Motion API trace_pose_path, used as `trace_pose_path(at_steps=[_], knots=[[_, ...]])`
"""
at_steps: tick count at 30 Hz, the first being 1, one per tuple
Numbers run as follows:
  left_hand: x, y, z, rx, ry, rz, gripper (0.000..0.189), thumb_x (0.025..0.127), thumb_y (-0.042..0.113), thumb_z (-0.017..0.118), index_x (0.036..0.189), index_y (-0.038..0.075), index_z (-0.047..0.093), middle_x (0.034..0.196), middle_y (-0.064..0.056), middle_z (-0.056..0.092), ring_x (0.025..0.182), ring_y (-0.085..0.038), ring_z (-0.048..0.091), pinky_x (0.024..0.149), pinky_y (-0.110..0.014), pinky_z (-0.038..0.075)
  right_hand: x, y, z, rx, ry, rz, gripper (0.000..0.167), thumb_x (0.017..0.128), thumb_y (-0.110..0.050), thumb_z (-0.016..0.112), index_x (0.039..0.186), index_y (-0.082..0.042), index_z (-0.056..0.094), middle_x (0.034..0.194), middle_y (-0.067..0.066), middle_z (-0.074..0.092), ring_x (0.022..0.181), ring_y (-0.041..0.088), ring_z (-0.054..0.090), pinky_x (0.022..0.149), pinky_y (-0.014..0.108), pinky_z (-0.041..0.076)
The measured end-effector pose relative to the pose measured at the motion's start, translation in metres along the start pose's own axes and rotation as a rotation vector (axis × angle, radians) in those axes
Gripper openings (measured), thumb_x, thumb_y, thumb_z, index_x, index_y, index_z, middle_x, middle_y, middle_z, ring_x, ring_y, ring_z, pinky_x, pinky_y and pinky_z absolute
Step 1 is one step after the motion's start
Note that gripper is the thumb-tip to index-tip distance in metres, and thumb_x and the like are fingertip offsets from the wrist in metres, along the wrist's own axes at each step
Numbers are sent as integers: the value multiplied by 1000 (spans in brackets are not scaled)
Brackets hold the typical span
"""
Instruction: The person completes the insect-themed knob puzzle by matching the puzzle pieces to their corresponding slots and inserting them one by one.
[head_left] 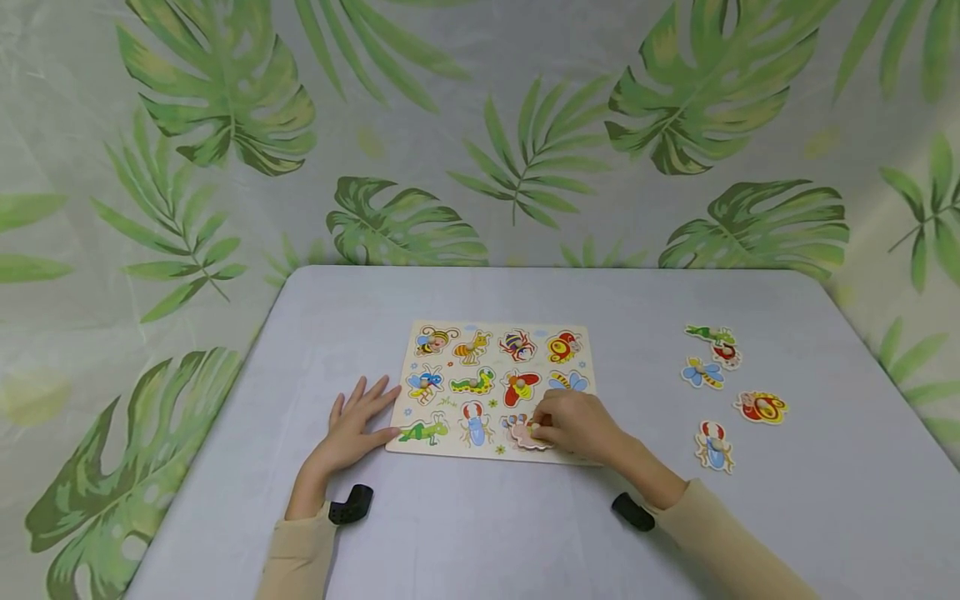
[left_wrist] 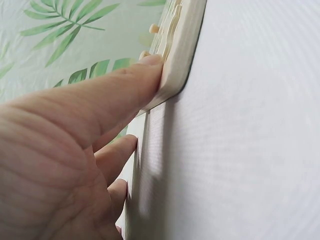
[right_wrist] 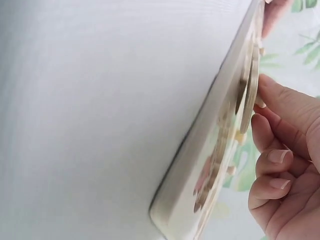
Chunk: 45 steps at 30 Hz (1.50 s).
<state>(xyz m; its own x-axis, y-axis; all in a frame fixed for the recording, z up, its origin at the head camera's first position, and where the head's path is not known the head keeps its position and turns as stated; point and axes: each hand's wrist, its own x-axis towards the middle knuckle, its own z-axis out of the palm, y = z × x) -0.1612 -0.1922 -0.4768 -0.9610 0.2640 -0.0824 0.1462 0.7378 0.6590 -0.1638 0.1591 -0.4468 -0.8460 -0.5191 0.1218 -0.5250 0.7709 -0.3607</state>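
Observation:
A wooden insect puzzle board point(head_left: 502, 458) lies flat on the table in the head view, with several insect pictures, many bearing knobs. My right hand point(head_left: 573, 421) pinches the knob of a pink insect piece point(head_left: 527, 435) between thumb and finger, over the board's front row. In the right wrist view this piece point(right_wrist: 251, 95) is tilted against the board's face, and the other fingers are curled into the palm. My left hand point(head_left: 351, 429) has its fingers spread along the board's left side, with the thumb point(left_wrist: 135, 80) at the front left corner.
Right of the board lie loose pieces: a green grasshopper point(head_left: 705, 334), a ladybug point(head_left: 727, 358), a blue-winged insect point(head_left: 702, 373), a red-and-yellow butterfly point(head_left: 761, 407) and a blue stag beetle point(head_left: 715, 448). A leaf-patterned curtain point(head_left: 525, 125) hangs behind the table.

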Motion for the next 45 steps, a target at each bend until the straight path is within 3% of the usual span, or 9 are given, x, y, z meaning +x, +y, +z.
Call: trace_pose_path(at_steps=[14, 38, 45], knots=[[4, 3, 0, 6, -6, 2, 64, 85, 26, 66, 142, 15, 41, 157, -13, 22, 146, -41, 0, 113, -62, -12, 1, -2, 3, 7, 4, -23, 10, 74, -23, 76, 71, -17, 68, 67, -10, 58, 61, 0, 44, 53, 15, 34], [-1, -1, 1, 2, -3, 11, 63, 85, 27, 66, 142, 14, 41, 156, -14, 23, 146, -43, 1, 112, -63, -11, 0, -5, 4, 30, -44, 25, 9, 76, -24, 75, 77, -16, 71, 72, -10, 61, 64, 1, 47, 57, 15, 37], [0, -2, 1, 2, -4, 11, 63, 85, 28, 66, 142, 15, 41, 156, -14, 23, 146, -43, 1, 112, -63, -11, -7, 4, -1, -3, -54, 67, 18, 75, -29, 76, 85, -15, 73, 74, -10, 60, 66, 2, 45, 57, 17, 36]])
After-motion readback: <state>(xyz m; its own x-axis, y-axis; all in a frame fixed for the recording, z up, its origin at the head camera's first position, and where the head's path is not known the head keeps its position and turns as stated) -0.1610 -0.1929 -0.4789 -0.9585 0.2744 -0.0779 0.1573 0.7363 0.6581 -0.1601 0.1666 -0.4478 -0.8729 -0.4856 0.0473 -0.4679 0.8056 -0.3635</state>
